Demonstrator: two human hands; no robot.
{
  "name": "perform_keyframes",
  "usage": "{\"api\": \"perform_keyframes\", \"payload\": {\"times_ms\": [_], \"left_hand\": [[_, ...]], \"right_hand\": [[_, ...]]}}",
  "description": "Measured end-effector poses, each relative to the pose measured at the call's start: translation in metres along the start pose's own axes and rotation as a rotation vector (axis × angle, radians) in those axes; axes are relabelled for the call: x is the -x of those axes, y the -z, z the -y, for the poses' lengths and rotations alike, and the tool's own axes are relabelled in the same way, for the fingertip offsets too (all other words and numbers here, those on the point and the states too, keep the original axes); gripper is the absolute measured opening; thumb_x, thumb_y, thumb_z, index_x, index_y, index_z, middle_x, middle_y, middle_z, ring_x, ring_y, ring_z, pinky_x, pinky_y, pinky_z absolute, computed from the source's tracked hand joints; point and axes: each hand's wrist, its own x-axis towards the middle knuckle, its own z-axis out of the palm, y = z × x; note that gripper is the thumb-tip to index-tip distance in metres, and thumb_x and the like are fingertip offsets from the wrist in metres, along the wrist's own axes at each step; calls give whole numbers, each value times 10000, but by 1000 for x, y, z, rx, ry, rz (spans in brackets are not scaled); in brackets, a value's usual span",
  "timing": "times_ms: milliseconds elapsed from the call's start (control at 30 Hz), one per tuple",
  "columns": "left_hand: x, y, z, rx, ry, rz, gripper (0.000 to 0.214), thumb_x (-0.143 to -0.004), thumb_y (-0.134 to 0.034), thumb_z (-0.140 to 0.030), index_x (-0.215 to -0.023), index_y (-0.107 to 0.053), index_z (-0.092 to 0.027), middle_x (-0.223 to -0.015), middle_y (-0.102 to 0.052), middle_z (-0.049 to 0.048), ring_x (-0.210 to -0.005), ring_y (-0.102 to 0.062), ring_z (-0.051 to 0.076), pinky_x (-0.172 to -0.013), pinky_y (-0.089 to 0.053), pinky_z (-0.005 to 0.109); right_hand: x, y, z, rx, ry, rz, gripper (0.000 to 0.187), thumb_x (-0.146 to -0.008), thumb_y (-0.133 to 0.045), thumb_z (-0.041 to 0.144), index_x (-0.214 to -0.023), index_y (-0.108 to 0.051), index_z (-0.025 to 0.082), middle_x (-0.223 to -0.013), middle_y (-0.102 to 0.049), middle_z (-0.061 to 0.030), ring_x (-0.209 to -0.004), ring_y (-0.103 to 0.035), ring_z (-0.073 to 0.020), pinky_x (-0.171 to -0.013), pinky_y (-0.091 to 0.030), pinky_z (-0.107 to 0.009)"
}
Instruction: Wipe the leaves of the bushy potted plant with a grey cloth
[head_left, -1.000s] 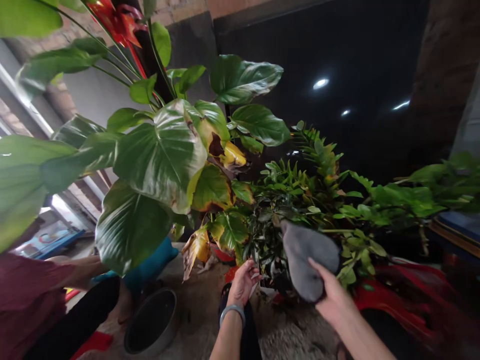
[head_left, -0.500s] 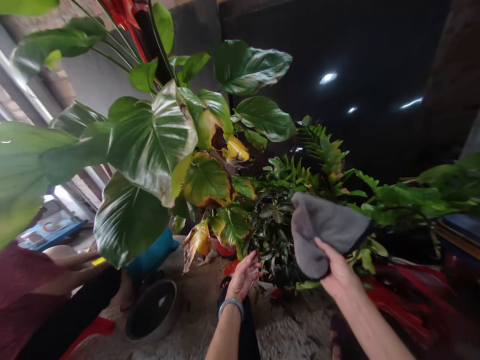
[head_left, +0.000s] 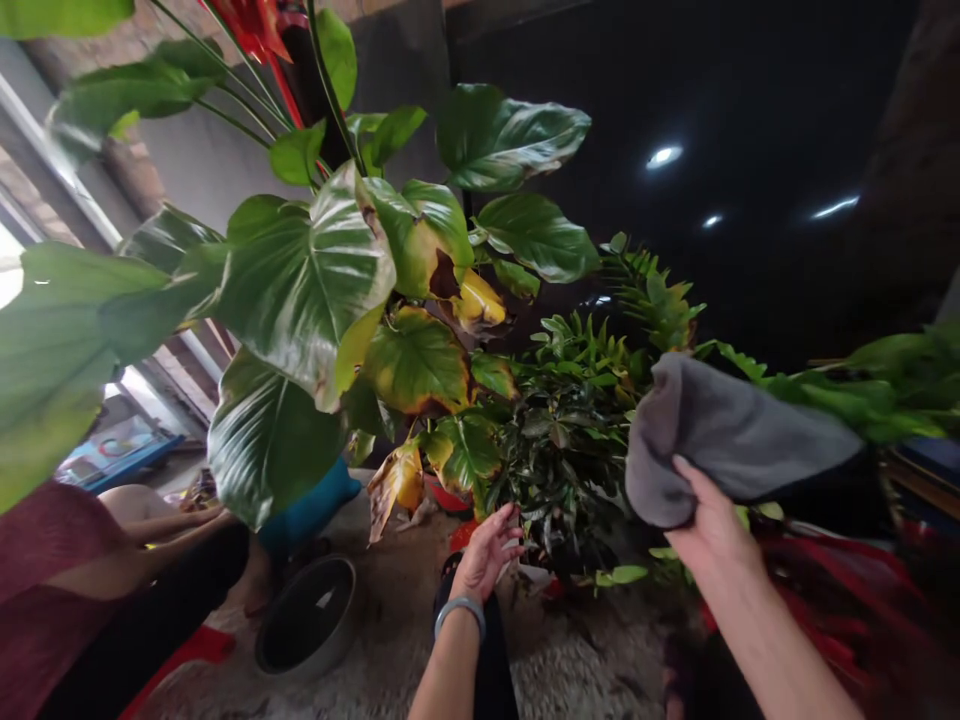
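A grey cloth with a dark underside hangs from my right hand, gripped between thumb and fingers. It is held out to the right, in front of green foliage. My left hand, with a pale bangle at the wrist, is raised with its fingers apart and slightly curled, holding nothing. Close to its fingertips stands a bushy plant with small dark leaves. Above and to the left spreads a plant with large heart-shaped leaves; some lower leaves are yellow and brown at the edges.
At the lower left a grey basin stands on the rough floor. Beside it another person sits, partly hidden by leaves. Red objects lie at the lower right. A dark glossy panel rises behind the plants.
My right hand has moved right and slightly up with the cloth, which spreads out further to the right. My left hand stays almost in place.
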Motion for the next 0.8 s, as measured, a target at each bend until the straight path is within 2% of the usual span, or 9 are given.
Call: {"api": "perform_keyframes", "payload": {"times_ms": [67, 167, 267, 333, 433, 533, 600, 700, 800], "left_hand": [[0, 0, 1, -1, 2, 7, 365, -578, -835, -295, -906, -758, -155, -1028, -709, 123, -771, -622, 188, -653, -480, 295], [-1, 1, 3, 9, -9, 17, 400, -552, -859, -322, -901, -763, -151, -958, -719, 101, -759, -622, 185, -655, -483, 297], [-3, 3, 4, 11, -19, 22, 401, -548, -866, -338, -887, -768, -147, -890, -723, 85, -755, -627, 187, -670, -489, 300], [-3, 3, 4, 9, -14, 27, 410, -532, -872, -344, -875, -770, -143, -880, -723, 90, -759, -629, 191, -660, -489, 295], [-1, 2, 3, 0, -7, 28, 430, -528, -871, -359, -887, -768, -146, -940, -721, 103, -773, -625, 193, -640, -478, 290], [1, -1, 1, -13, -5, 28, 476, -512, -877, -378, -918, -764, -155, -1025, -711, 108, -783, -618, 188, -648, -469, 290], [1, -2, 1, -32, -3, 35, 487, -521, -870, -398, -930, -759, -157, -1021, -710, 109, -788, -622, 196, -672, -468, 305], [2, -1, 2, -45, -7, 33, 441, -562, -842, -397, -918, -747, -156, -973, -714, 116, -828, -634, 233, -717, -465, 337], [8, 9, 1, -40, -36, -3, 313, -540, -838, -301, -794, -729, -154, -982, -714, 123, -801, -633, 228, -710, -463, 336]], "right_hand": [[7, 14, -23, 83, -165, -30, 248, -592, -736, 113, -800, -725, 247, -703, -769, 32, -856, -729, -234, -873, -569, -402], [38, 53, -53, 311, -421, 15, 221, -521, -821, 206, -721, -730, 188, -669, -766, -46, -815, -735, -309, -809, -584, -435], [64, 71, -54, 441, -562, 131, 338, -474, -868, 311, -748, -746, 155, -728, -777, -92, -811, -732, -346, -779, -583, -449], [66, 57, -43, 401, -490, 159, 407, -445, -872, 322, -795, -751, 152, -743, -778, -92, -805, -730, -349, -775, -580, -459], [50, 12, -29, 270, -167, 135, 509, -404, -855, 266, -891, -746, 167, -773, -782, -56, -893, -712, -323, -823, -566, -435], [32, -15, -37, 231, -4, 157, 500, -402, -842, 230, -889, -742, 175, -803, -781, -26, -957, -688, -281, -864, -543, -383], [29, -7, -53, 327, -37, 167, 435, -396, -848, 244, -810, -741, 165, -773, -776, -39, -899, -695, -288, -829, -545, -390], [38, 37, -74, 589, -130, 173, 409, -369, -854, 298, -735, -741, 155, -737, -773, -76, -802, -701, -323, -766, -540, -420], [54, 78, -74, 750, -228, 225, 395, -388, -857, 366, -707, -749, 161, -745, -776, -97, -758, -703, -333, -733, -538, -416]]}}
